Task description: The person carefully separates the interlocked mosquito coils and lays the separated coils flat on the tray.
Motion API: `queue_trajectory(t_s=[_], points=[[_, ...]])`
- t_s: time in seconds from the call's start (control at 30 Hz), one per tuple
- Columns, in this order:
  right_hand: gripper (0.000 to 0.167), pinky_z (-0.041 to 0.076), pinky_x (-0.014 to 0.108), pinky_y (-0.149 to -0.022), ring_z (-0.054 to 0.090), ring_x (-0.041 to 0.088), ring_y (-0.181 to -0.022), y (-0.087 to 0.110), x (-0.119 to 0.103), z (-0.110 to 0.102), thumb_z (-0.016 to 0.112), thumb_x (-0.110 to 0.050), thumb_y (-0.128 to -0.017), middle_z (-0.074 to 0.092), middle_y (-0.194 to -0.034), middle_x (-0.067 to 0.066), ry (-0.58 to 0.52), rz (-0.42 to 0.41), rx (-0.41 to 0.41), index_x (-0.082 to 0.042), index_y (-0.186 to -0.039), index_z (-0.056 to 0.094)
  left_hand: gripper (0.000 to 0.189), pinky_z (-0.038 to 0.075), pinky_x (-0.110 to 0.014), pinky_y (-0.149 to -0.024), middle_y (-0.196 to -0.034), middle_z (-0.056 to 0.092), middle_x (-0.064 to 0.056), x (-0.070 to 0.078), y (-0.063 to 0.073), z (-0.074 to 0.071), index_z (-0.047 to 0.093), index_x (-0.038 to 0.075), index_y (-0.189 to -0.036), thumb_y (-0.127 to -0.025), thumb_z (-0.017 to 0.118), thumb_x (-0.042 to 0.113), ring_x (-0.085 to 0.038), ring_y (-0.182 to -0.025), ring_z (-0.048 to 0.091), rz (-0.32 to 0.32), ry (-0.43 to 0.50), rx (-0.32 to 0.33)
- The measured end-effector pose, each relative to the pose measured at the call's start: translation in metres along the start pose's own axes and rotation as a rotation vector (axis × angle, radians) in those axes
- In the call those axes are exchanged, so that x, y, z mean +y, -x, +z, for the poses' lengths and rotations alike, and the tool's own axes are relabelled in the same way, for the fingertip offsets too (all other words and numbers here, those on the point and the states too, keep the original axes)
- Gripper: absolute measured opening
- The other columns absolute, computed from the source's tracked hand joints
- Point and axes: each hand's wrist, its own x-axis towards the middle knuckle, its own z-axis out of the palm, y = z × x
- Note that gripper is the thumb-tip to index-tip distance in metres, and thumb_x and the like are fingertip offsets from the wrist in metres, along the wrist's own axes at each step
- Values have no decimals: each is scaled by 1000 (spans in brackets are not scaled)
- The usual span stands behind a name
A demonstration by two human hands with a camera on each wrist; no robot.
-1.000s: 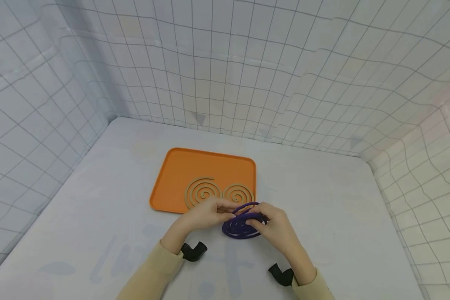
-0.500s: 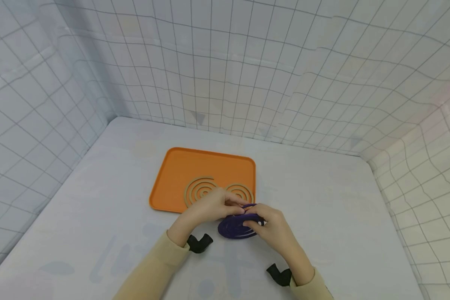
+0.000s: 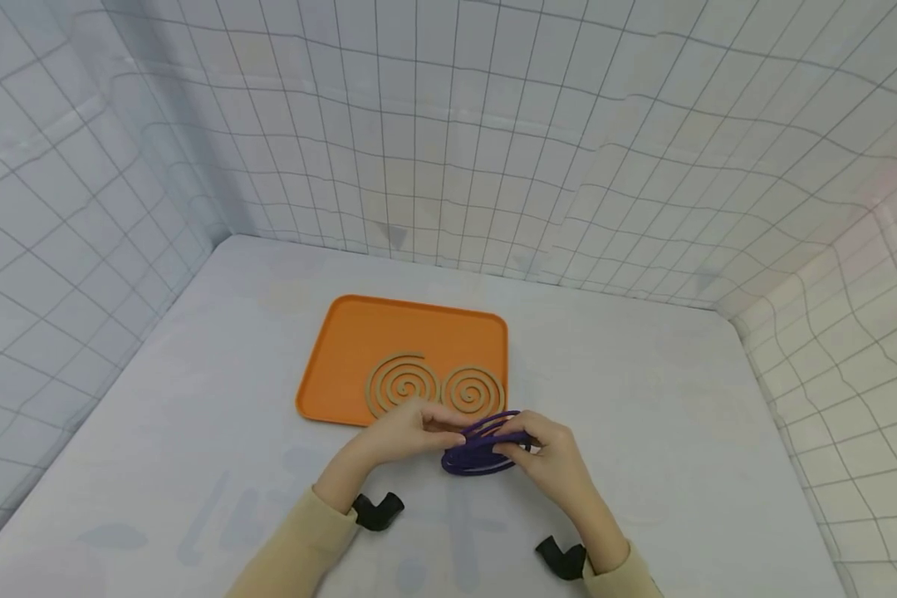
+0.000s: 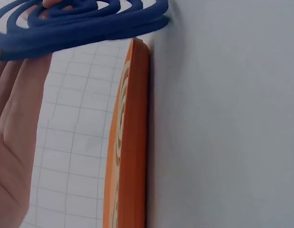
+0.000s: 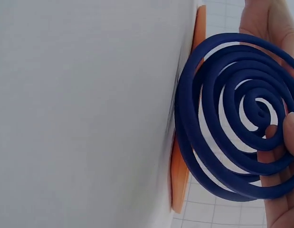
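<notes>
Both hands hold a dark mosquito coil (image 3: 482, 461), purple in the head view and blue in the wrist views, made of two spirals lying together and slightly spread apart. My right hand (image 3: 547, 453) pinches it between thumb and fingers from the right. My left hand (image 3: 404, 433) grips its left edge, thumb on the near side. In the right wrist view the coil (image 5: 187, 114) is tilted, its rings showing gaps, with right fingers (image 5: 277, 171) behind it. In the left wrist view the coil (image 4: 90, 33) crosses above the palm (image 4: 14, 142).
Just beyond the hands an orange tray (image 3: 389, 320) lies on the white table (image 3: 613, 399). Two tan-green mosquito coils, a left one (image 3: 407, 389) and a right one (image 3: 469, 394), lie side by side along its near edge. Grid-patterned curtains (image 3: 448, 149) surround the table.
My left hand moved right over the coil, then drew back left and slightly down. The two spirals now stand wider apart. The right hand stays nearly in place.
</notes>
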Motion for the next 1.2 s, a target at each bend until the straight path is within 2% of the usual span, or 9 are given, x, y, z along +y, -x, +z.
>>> queue_trajectory(t_s=[0.1,0.23,0.43,0.6,0.73,0.9,1.03,1.1,1.2], points=[[25,58,24,-73,66,5,-87,-1,-3,-2,82,4,-73,72,-90,1,19,1,-12,-12,-88,70,30,53,-19,-76,-114,73,-9,1,-1,1,72,9,-120,-94,68,23,-4,-91,66,-3,-36,31],[27,56,23,-70,66,6,-82,-7,-11,-5,84,2,-71,72,-89,-4,145,-69,-52,-13,-90,72,28,51,-19,-70,-109,75,-6,11,-4,2,74,11,-117,-93,69,25,-1,-81,60,-17,-119,57],[27,56,23,-75,70,12,-84,-15,-22,-8,85,0,-71,74,-91,-3,282,-201,-126,-11,-92,73,25,49,-19,-73,-107,75,-1,29,-12,2,76,15,-114,-93,69,26,-1,-83,60,11,-264,46],[27,56,23,-74,70,13,-84,-15,-23,-8,85,0,-70,74,-90,-1,326,-220,-142,-10,-91,73,22,51,-20,-77,-106,76,1,38,-15,3,76,16,-112,-93,69,25,-2,-90,65,13,-304,32],[28,56,23,-72,70,13,-83,-12,-20,-7,84,2,-70,74,-91,-2,295,-185,-127,-12,-91,73,25,49,-19,-74,-108,75,-2,37,-12,3,75,15,-115,-93,70,24,-2,-86,62,21,-267,26],[27,56,26,-69,70,11,-81,-6,-12,-7,85,2,-69,74,-88,-4,258,-126,-71,-13,-89,74,31,53,-19,-75,-113,73,-10,20,-4,3,70,10,-123,-93,69,21,-7,-87,67,-2,-110,5],[26,57,27,-71,70,10,-81,-2,-7,-6,85,1,-69,75,-85,-4,213,-30,-44,-13,-87,75,33,56,-23,-84,-119,71,-13,4,3,3,68,7,-125,-94,68,19,-19,-102,70,-32,3,15],[24,57,26,-72,70,10,-83,-1,-6,-6,85,0,-69,75,-85,-3,175,31,-33,-13,-87,75,33,55,-24,-86,-121,70,-12,1,4,4,69,8,-124,-94,68,21,-20,-107,69,-33,23,30],[23,57,26,-71,69,8,-83,1,-4,-5,85,-2,-70,76,-86,-3,134,106,-14,-15,-86,75,32,55,-23,-85,-119,71,-9,-2,3,6,70,10,-123,-94,69,24,-18,-106,69,-36,34,54]])
